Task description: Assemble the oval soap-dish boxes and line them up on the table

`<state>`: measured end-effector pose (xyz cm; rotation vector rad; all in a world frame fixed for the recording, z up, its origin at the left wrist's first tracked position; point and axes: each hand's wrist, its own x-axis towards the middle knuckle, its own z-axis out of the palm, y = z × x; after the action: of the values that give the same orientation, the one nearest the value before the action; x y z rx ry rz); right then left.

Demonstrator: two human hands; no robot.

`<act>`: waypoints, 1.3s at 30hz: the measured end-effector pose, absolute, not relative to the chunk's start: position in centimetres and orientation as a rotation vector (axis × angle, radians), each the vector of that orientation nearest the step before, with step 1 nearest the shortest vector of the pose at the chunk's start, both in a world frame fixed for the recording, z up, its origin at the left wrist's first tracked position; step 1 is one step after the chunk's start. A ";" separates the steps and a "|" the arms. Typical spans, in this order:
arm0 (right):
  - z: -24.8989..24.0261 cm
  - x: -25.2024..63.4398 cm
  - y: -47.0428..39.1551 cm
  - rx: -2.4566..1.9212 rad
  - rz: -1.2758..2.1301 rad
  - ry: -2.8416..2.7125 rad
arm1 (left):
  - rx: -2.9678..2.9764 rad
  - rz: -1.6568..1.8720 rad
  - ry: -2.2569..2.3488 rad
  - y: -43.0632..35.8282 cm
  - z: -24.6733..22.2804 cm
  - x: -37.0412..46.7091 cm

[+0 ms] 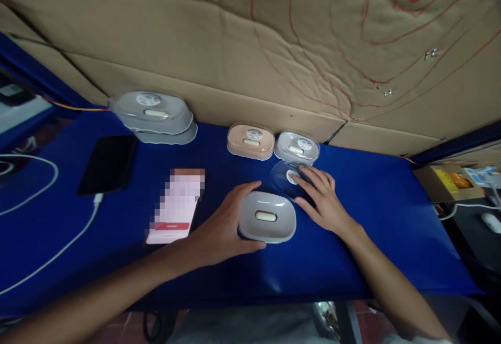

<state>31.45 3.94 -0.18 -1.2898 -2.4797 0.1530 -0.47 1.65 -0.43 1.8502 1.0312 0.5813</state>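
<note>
Fingers and thumb of the left grip (229,224), parted to the dish's width, clasped the left end of a grey dish (270,230) over the blue counter (376,187), hollow side up, long axis running left to right. The right grip (324,203), fingers loosely spread, touched a clear lid (281,176); beyond sat a peach lidded dish (239,139).

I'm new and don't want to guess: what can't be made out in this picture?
Head view:
- Lit phone: screen text lost to pixelation.
- Sticker on the clear lid: print too small and blurred.
- Lid's right side: partly behind right hand.
- Gray box: underside faces away from camera.
- White object: cut off by left edge.
</note>
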 end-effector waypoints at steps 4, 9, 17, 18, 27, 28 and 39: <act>0.6 29.3 2.0 -0.963 0.262 -2.572 | 1.746 0.592 1.026 1.6 -0.5 -0.3; 0.2 26.7 0.7 -0.831 0.392 -2.623 | 1.625 0.719 0.963 1.6 -0.8 0.0; -0.6 28.2 1.2 -1.083 0.690 -1.965 | 1.121 0.733 0.907 2.7 -0.4 -0.3; -0.7 28.5 1.4 -1.137 0.723 -1.845 | 1.041 0.707 0.938 2.9 -0.1 -0.3; -1.0 28.7 1.0 -1.107 0.669 -1.891 | 0.597 0.695 0.914 3.3 0.8 0.0; -0.8 28.6 0.7 -1.054 0.597 -2.012 | 0.555 0.708 0.888 3.2 0.8 0.0; -0.4 27.4 0.2 -0.878 0.142 -2.683 | 0.512 0.676 0.629 3.0 1.4 0.2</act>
<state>27.37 0.15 -0.37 -0.8782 -2.6831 0.1417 0.24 3.00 1.35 0.5122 0.6291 0.6759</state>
